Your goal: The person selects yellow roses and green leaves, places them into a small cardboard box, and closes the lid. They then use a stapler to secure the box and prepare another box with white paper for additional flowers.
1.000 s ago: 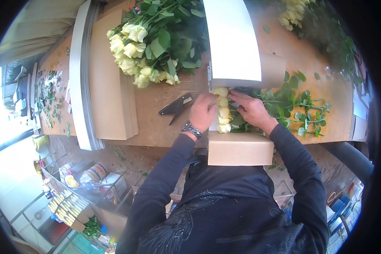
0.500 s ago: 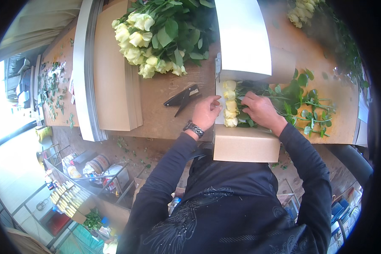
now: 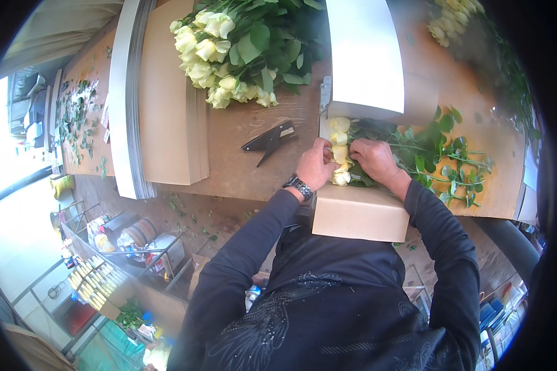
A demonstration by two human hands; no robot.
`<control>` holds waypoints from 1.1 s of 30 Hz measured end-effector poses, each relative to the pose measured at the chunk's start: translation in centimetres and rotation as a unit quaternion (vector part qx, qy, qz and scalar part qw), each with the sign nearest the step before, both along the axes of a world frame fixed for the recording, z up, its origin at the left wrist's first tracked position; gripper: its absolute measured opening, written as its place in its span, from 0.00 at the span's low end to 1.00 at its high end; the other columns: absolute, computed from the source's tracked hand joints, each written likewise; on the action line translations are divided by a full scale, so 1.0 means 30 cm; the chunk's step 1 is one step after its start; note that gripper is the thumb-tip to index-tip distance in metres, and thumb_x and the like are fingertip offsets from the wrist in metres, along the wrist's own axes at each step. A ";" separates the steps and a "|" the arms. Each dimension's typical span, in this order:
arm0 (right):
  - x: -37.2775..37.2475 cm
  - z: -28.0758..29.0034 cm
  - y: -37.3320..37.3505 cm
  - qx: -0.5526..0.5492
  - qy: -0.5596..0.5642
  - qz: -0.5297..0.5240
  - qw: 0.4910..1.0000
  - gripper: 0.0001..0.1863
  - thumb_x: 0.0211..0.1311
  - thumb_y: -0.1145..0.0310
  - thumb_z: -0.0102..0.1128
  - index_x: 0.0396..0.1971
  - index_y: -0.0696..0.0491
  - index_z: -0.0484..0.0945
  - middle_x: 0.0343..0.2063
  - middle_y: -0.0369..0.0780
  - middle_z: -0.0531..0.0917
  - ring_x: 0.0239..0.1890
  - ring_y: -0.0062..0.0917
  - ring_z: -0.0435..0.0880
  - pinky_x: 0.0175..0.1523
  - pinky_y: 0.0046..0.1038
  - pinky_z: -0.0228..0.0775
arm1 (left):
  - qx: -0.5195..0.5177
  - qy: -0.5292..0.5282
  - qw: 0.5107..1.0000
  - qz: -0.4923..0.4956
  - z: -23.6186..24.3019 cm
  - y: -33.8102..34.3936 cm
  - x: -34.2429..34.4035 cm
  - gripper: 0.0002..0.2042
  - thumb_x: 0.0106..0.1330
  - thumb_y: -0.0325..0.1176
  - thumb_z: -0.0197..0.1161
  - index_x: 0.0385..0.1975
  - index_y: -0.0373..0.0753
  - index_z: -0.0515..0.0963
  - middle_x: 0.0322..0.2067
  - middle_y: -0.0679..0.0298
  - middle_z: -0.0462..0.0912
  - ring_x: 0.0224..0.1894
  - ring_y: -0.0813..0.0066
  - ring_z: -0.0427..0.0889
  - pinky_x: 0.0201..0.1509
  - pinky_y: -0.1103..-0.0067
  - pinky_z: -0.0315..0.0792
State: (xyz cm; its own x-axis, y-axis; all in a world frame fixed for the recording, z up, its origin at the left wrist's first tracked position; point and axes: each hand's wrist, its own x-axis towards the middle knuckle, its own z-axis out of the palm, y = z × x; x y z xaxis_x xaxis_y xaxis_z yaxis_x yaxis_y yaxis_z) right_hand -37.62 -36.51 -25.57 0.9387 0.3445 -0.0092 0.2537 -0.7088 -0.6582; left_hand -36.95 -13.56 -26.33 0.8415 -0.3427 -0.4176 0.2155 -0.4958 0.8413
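A row of cream roses lies on an unfolded cardboard wrap, heads to the left and leafy stems stretching right across the table. From the left, my left hand pinches at a rose head in the lower part of the row. My right hand is on the other side, fingers curled down on a rose just behind its head; the fingertips are partly hidden. The wrap's brown near flap stands against my body, and its white far flap rises beyond the roses. Left of my hands lies a black stapler.
A large bunch of cream roses lies at the far left, beside a stack of flat cardboard sheets. More roses are at the far right. Bits of leaf litter the table's left end. A metal-framed cart stands below left.
My left hand has moved right, from beside the rose heads onto them. My right hand has shifted slightly down and closer to the heads. The whole view has shifted a little.
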 end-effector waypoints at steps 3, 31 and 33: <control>0.003 -0.010 -0.002 0.016 -0.015 0.019 1.000 0.05 0.61 0.71 0.69 0.32 0.52 0.81 0.28 0.41 0.84 0.32 0.45 0.86 0.35 0.44 0.77 | 0.003 -0.005 1.000 -0.004 -0.008 -0.008 0.004 0.26 0.58 0.27 0.79 0.54 0.33 0.73 0.39 0.51 0.89 0.40 0.60 0.91 0.47 0.68 0.84; -0.036 0.071 -0.004 -0.005 0.074 -0.005 0.997 0.24 0.53 0.65 0.78 0.49 0.56 0.82 0.40 0.49 0.88 0.43 0.49 0.87 0.49 0.46 0.80 | 0.020 -0.175 0.983 0.043 -0.001 -0.067 0.095 0.11 0.63 0.28 0.72 0.45 0.36 0.82 0.42 0.53 0.89 0.41 0.55 0.90 0.46 0.66 0.83; -0.034 0.073 -0.006 0.011 0.076 -0.003 0.997 0.23 0.53 0.65 0.78 0.49 0.56 0.83 0.39 0.49 0.87 0.44 0.49 0.87 0.49 0.47 0.79 | 0.097 -0.228 0.968 0.028 0.049 -0.060 0.078 0.14 0.63 0.31 0.73 0.48 0.38 0.82 0.47 0.53 0.88 0.46 0.53 0.89 0.49 0.65 0.82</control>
